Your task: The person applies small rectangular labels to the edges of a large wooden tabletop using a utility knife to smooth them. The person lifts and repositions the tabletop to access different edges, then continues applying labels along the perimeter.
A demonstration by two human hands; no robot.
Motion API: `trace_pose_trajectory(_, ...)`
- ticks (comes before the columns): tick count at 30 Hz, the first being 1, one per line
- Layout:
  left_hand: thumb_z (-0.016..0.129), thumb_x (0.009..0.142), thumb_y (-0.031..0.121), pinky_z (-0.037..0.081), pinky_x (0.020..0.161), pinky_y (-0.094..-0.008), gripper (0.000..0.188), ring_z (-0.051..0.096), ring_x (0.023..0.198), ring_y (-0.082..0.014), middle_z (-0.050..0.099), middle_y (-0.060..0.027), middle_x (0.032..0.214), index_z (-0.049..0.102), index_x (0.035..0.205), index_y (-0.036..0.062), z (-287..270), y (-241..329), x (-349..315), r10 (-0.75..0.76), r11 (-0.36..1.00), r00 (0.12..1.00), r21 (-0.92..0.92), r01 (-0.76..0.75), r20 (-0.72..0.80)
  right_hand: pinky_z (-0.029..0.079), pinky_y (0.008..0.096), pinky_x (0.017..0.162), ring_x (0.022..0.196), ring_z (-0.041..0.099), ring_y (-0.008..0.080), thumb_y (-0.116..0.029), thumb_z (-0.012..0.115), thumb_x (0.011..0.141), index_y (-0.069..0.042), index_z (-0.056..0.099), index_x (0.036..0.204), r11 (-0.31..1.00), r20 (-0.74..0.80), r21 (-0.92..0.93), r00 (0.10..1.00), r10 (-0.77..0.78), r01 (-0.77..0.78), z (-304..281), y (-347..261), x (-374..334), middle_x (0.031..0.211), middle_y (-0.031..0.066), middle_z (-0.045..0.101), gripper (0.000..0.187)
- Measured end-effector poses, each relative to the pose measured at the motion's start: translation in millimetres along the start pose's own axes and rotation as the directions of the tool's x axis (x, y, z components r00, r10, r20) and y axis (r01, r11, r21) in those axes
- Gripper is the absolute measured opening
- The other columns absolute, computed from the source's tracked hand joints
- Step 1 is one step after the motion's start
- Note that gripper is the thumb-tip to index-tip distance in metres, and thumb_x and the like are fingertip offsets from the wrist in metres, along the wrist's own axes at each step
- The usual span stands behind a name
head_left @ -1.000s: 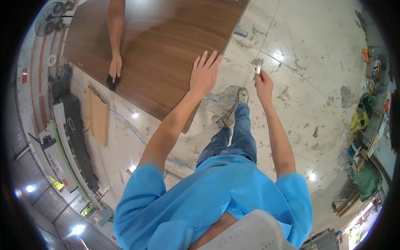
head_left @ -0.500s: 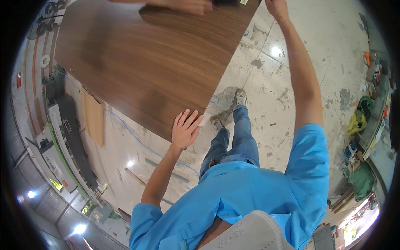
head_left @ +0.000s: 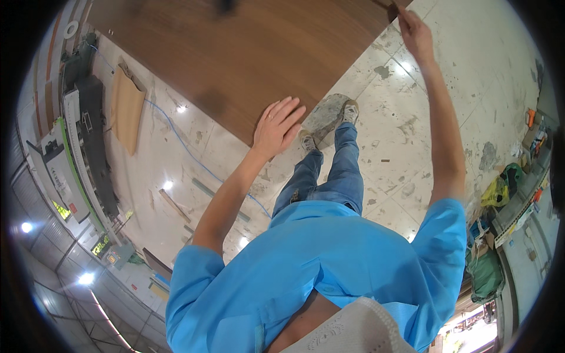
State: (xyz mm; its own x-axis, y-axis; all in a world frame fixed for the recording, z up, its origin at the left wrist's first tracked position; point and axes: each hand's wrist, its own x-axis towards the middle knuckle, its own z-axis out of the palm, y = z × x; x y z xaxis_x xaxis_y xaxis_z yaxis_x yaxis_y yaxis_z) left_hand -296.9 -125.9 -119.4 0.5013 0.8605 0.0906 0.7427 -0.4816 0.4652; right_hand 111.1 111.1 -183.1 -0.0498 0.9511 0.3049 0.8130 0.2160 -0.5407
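A large brown wood-grain panel (head_left: 235, 59) fills the top of the view, one corner pointing toward me. My left hand (head_left: 275, 126) rests on that near corner, palm down and fingers stretched out. Out at the panel's right edge, my right hand (head_left: 416, 36) is closed, its fingertips pinching the end of a thin dark brown strip (head_left: 391, 8). Where this strip leads is cut off by the top of the picture. A blurred dark thing (head_left: 225, 6) shows over the panel at the top; I cannot make out what it is.
A blue hose (head_left: 176, 132) and a grey-green bar (head_left: 206, 191) lie on the stained tile floor (head_left: 406, 153). To the left stand a folded brown sheet (head_left: 126, 109) and a long machine (head_left: 67, 170). A cluttered shelf (head_left: 524, 200) with bags and tools runs along the right.
The view has shifted, and the panel now sits higher in it. Another person's hand and forearm at the top have gone out of view. My left hand still lies flat on the corner.
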Motion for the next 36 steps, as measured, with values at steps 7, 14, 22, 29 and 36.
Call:
trace_pose_trajectory(7,0.060,0.100,0.014,0.045,0.107,-0.0424,0.029,0.060,0.123,-0.0323,0.064,-0.0126,0.136,0.069,0.127,0.0054,-5,-17,-41,-0.278,0.955,0.887,-0.206,0.213,-0.369,0.059,0.0415,0.076,0.092,0.071,0.0313,-0.011,0.064,0.094,-0.024,0.067,0.131,0.994,0.012,0.076,0.997,-0.077,0.075,44,-126,-128,0.110,0.0076,0.072,0.039)
trace_pose_trajectory(14,0.056,0.103,0.015,0.047,0.107,-0.0387,0.029,0.060,0.125,-0.0315,0.063,-0.0146,0.137,0.067,0.128,0.0033,-27,-33,-170,-0.494,0.868,0.768,-0.276,0.412,-0.407,0.055,0.0422,0.064,0.076,0.066,0.0288,-0.006,0.064,0.084,-0.014,0.061,0.137,0.980,0.130,0.147,0.979,-0.157,0.137,86,-280,-285,0.087,0.0071,0.064,0.054)
trace_pose_trajectory(22,0.055,0.106,0.017,0.050,0.101,-0.0362,0.032,0.064,0.115,-0.0231,0.065,-0.0125,0.131,0.063,0.133,0.0021,-29,-12,-239,-0.705,0.613,0.687,-0.638,0.466,-0.176,0.055,0.0422,0.069,0.079,0.067,0.0290,-0.006,0.062,0.088,-0.012,0.066,0.129,0.841,0.428,0.534,0.832,-0.353,0.082,91,-399,-393,0.088,0.0133,0.063,0.041)
trace_pose_trajectory(29,0.054,0.108,0.033,0.048,0.104,-0.0357,0.044,0.064,0.116,-0.0201,0.066,-0.0102,0.132,0.056,0.142,0.0056,-44,-29,-239,-0.679,0.036,0.682,-0.915,0.402,0.272,0.050,0.0301,0.064,0.066,0.060,0.0163,-0.011,0.068,0.096,-0.005,0.072,0.121,0.621,0.837,0.496,0.525,-0.156,-0.606,28,-339,-360,0.088,0.0050,0.067,0.027)
trace_pose_trajectory(36,0.074,0.094,0.017,0.051,0.094,-0.0308,0.039,0.065,0.104,-0.0141,0.071,-0.0048,0.117,0.066,0.131,0.0067,-17,10,-225,-0.381,0.313,0.879,-0.855,0.414,0.287,0.038,0.0232,0.054,0.060,0.046,0.0070,-0.012,0.066,0.099,-0.005,0.053,0.144,-0.150,0.945,0.233,0.260,-0.198,-0.961,12,-328,-341,0.078,0.0001,0.059,0.047)
